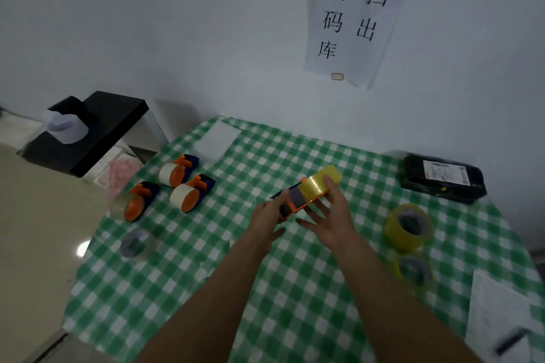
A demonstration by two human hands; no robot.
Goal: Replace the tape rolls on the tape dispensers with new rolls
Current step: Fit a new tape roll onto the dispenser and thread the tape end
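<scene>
Near on the green checked table [206, 289] sit two loose yellow plastic tape rolls [408, 227] and one clear roll [137, 244]. Above it, the left hand [267, 215] has a tight grip round the orange tape dispenser [306, 203]. The right hand [327, 212], grip wide, lays flat fingers on its yellow roll [317, 186]. That roll looks light, stiff and slick, so hold its sides. Three more orange dispensers [191, 193] lie further back.

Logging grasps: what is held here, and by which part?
A tape dispenser: the grip is the left hand, curled round its handle end; the right hand lays straight fingers on its yellow roll.
</scene>
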